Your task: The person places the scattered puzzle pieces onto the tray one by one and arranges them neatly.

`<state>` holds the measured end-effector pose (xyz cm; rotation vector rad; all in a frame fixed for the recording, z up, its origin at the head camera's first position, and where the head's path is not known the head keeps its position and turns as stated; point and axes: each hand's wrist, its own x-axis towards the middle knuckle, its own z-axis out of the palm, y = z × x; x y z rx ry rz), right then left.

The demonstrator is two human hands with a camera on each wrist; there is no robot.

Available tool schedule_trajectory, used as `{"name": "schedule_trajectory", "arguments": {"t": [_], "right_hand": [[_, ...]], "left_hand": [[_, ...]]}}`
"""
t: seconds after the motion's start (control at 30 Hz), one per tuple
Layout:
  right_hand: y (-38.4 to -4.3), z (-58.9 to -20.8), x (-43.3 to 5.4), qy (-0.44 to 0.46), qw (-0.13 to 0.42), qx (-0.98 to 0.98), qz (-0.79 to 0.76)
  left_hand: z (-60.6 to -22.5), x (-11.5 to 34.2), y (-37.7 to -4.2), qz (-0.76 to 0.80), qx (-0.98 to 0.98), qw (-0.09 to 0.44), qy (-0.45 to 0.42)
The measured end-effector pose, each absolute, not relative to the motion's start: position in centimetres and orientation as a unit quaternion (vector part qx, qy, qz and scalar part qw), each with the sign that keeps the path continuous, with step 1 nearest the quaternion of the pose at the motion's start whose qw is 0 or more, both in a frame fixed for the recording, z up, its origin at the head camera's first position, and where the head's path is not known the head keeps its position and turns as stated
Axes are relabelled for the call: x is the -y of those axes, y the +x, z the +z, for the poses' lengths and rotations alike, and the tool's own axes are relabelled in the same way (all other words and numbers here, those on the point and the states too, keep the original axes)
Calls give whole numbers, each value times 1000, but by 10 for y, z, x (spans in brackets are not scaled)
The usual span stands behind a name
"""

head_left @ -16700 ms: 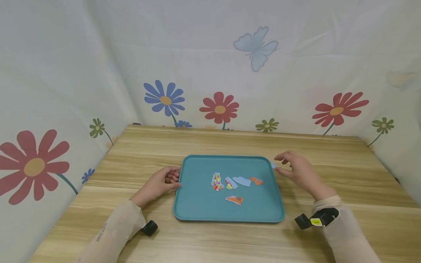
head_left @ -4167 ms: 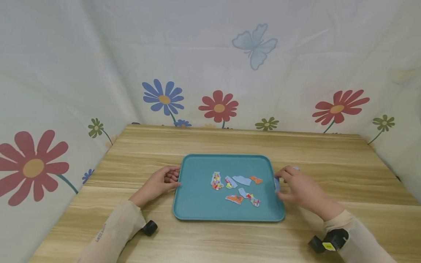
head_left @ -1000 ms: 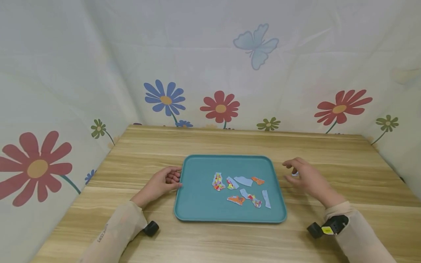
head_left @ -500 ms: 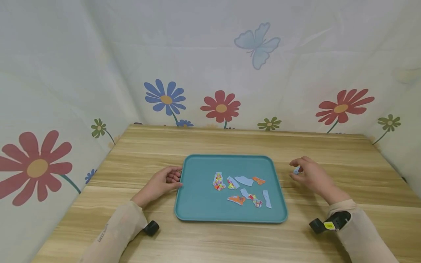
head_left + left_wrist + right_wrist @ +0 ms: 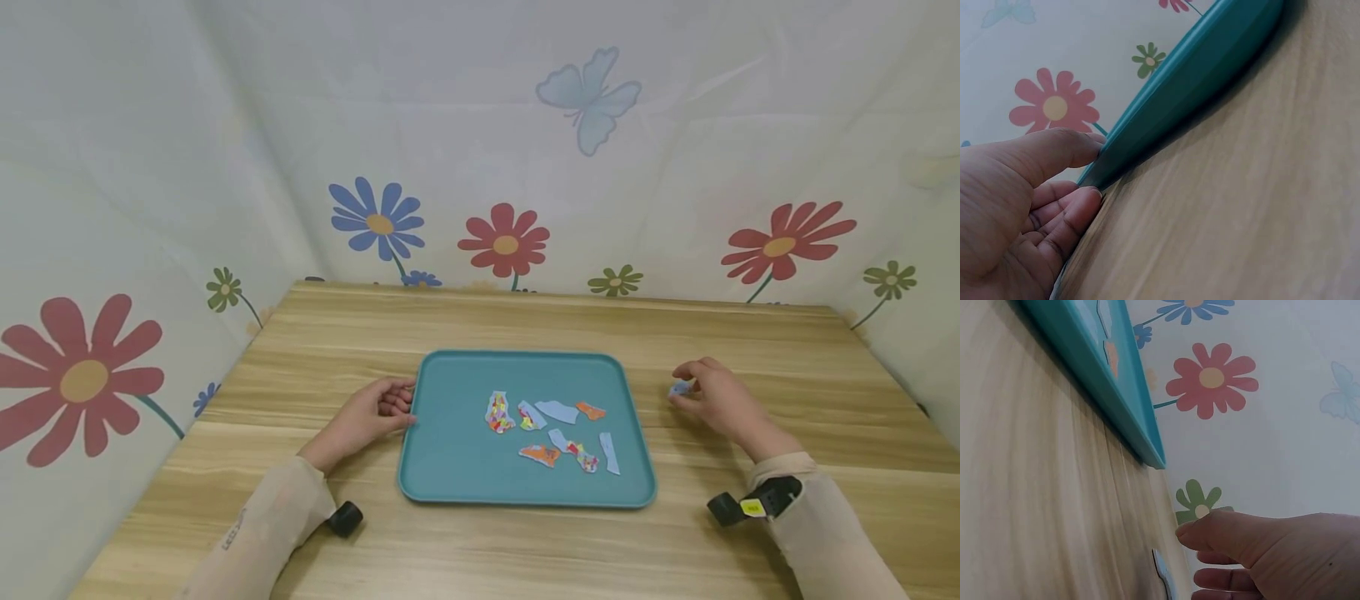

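A teal tray (image 5: 465,479) lies on the table, bearing several flat, irregular picture pieces. My left hand (image 5: 371,421) holds its left rim; in the left wrist view the thumb (image 5: 1079,147) is at the upper edge and the fingertips are below. Right of the tray, my right hand (image 5: 720,404) is beside a small pale-blue piece (image 5: 680,388) on the table. In the right wrist view that piece (image 5: 1165,578) lies just off the loosely bent fingers, with the thumb (image 5: 1210,534) apart from them and nothing between.
On the tray are orange pieces (image 5: 540,454), a plain blue one (image 5: 557,411), a narrow blue strip (image 5: 609,454) and multicoloured ones (image 5: 499,414). Wood-grain table (image 5: 480,550) surrounds the tray. A flower-printed cloth (image 5: 450,108) hangs behind the far edge.
Since the earliest frame, a multicoloured piece and a narrow blue strip have been laid on the tray. Lately my right hand has drawn slightly right beside the small blue piece. The left stays put.
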<state>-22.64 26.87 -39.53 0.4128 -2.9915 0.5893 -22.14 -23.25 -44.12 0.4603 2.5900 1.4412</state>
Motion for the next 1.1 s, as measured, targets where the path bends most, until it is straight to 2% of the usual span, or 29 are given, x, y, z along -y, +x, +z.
{"name": "schedule_trajectory", "arguments": {"t": [0.6, 1.1], "right_hand": [[-231, -408, -273, 80, 30, 979, 186], [-232, -415, -275, 82, 59, 982, 161]], "left_hand": [[-443, 233, -223, 481, -860, 68, 155], [-445, 233, -225, 484, -859, 69, 154]]}}
